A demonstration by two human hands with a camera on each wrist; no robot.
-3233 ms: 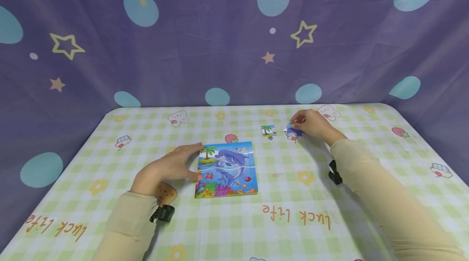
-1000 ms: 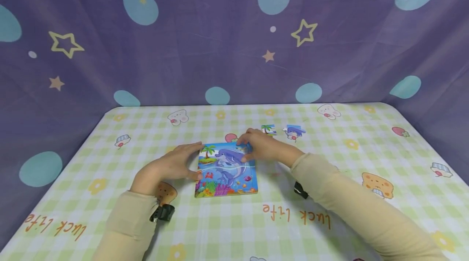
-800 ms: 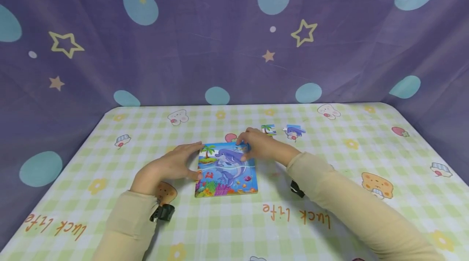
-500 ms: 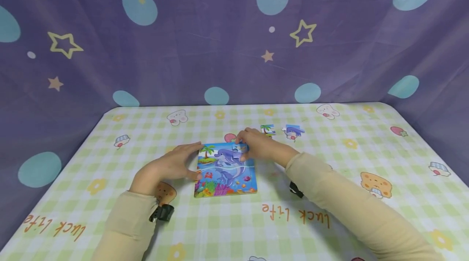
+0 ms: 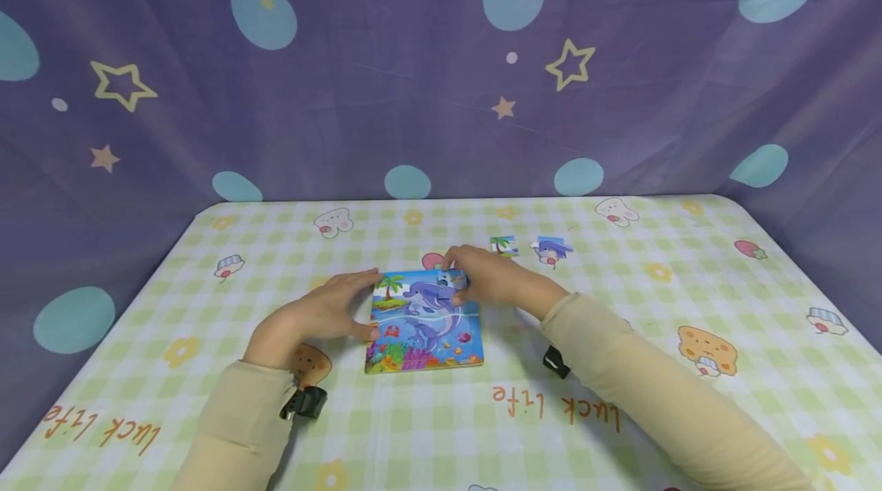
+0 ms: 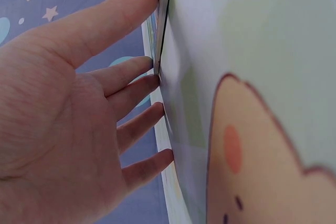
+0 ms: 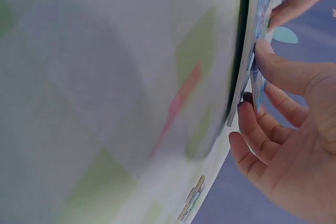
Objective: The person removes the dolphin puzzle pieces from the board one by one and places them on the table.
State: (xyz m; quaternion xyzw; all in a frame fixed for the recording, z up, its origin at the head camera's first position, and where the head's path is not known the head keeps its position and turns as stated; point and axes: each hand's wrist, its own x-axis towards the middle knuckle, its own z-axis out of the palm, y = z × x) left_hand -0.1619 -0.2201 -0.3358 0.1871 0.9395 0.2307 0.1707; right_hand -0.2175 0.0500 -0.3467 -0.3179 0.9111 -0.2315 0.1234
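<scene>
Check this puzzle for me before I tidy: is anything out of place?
Yes. Two loose pieces lie on the tablecloth beyond the puzzle board, and the right hand pinches a third at its far right corner.

The dolphin puzzle board (image 5: 423, 322) lies flat on the checked cloth, square, thin, bright blue, with two dolphins, a palm island at its far left corner and coral along its near edge. One small blue puzzle piece (image 5: 455, 279) sits tipped up at the board's far right corner, one edge on the board, partly hidden, its picture too small to read
</scene>
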